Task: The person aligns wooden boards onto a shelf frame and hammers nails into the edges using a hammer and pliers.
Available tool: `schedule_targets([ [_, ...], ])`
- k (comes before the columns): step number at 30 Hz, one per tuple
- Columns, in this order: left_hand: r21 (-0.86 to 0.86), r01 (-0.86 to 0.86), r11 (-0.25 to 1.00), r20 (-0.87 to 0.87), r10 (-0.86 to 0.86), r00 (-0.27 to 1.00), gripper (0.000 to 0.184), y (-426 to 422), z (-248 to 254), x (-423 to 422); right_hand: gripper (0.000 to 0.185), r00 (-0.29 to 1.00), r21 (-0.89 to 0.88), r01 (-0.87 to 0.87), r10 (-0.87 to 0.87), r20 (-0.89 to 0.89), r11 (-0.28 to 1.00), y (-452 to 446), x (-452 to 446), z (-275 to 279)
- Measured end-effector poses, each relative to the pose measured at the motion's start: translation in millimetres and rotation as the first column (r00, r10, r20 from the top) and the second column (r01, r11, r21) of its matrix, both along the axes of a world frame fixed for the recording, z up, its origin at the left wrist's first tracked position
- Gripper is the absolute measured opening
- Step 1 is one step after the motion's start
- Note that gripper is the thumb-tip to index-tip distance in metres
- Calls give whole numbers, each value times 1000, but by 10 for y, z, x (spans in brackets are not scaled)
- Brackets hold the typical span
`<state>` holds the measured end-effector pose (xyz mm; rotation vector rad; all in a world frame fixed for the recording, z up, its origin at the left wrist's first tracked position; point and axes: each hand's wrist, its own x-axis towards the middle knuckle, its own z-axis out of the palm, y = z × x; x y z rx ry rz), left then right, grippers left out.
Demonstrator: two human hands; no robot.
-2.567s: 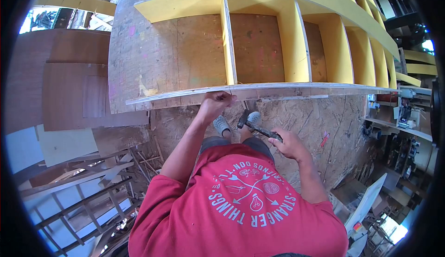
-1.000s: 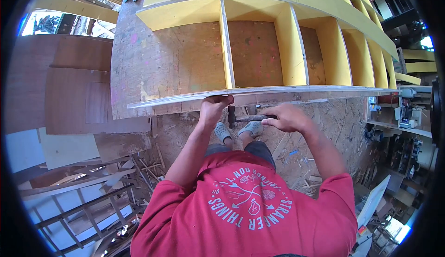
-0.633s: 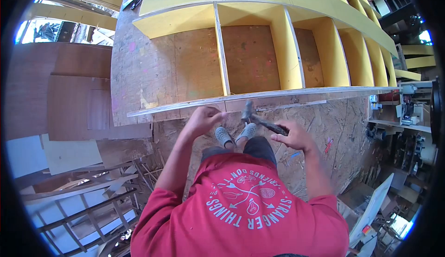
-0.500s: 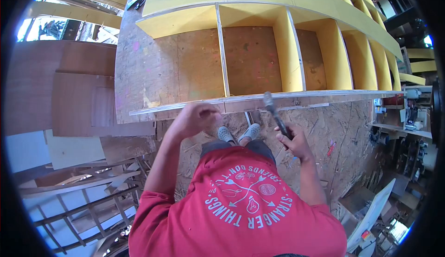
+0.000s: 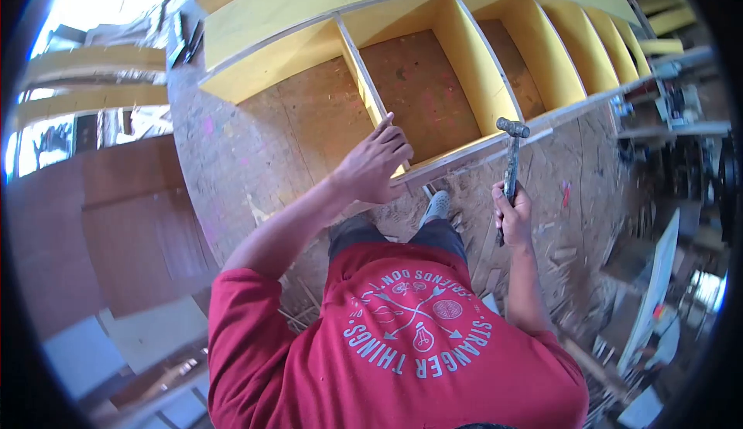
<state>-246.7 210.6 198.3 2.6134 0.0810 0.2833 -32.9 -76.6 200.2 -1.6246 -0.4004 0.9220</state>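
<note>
Right hand [image 5: 514, 211] grips hammer [image 5: 511, 167], right of centre.
Its long axis runs near-vertical, head [image 5: 512, 128] toward frame top; left hand [image 5: 375, 167], fingers loosely spread, overlaps yellow shelving [image 5: 468, 61].

We are counting one left hand [image 5: 377, 164], one right hand [image 5: 514, 216], one hammer [image 5: 511, 164], one red shirt [image 5: 398, 332] and one visible clog [image 5: 437, 206]. We are making out at least five yellow dividers [image 5: 468, 61], the farthest crowding too closely to tally, and at least two pale panels [image 5: 159, 332].

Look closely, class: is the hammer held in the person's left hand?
No, the right hand grips the hammer by its handle, while the left hand is at the yellow frame.
</note>
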Motion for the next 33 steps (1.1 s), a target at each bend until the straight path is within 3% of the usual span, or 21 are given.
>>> schedule_targets([
  [6, -113, -6, 994, 170, 25, 985, 43, 39, -156, -50, 20, 943, -68, 324, -328, -52, 944, 8, -1275, -106],
  [12, -160, -23, 987, 155, 48, 987, 35, 11, -93, -55, 30, 821, -47, 543, -541, -179, 839, 70, -2251, -77],
  [17, -183, -24, 983, 219, 65, 974, 31, -22, -109, -94, 39, 726, -94, 635, -634, -267, 767, 41, -2677, -159],
  [20, -168, -15, 986, 220, 53, 974, 31, -53, -163, -114, 37, 731, -87, 649, -650, -207, 756, -210, -2882, -53],
  [25, -100, 14, 995, 349, 22, 937, 38, -113, -260, -120, 33, 597, -150, 788, -801, -48, 597, -796, -3363, -134],
  [30, -101, 33, 994, 334, 3, 943, 40, -115, -328, -154, 32, 476, -92, 869, -873, -110, 486, -791, -3733, -267],
  [33, -100, 42, 994, 377, -1, 926, 39, -106, -366, -194, 32, 502, -58, 855, -851, -154, 515, -639, -3794, -314],
])
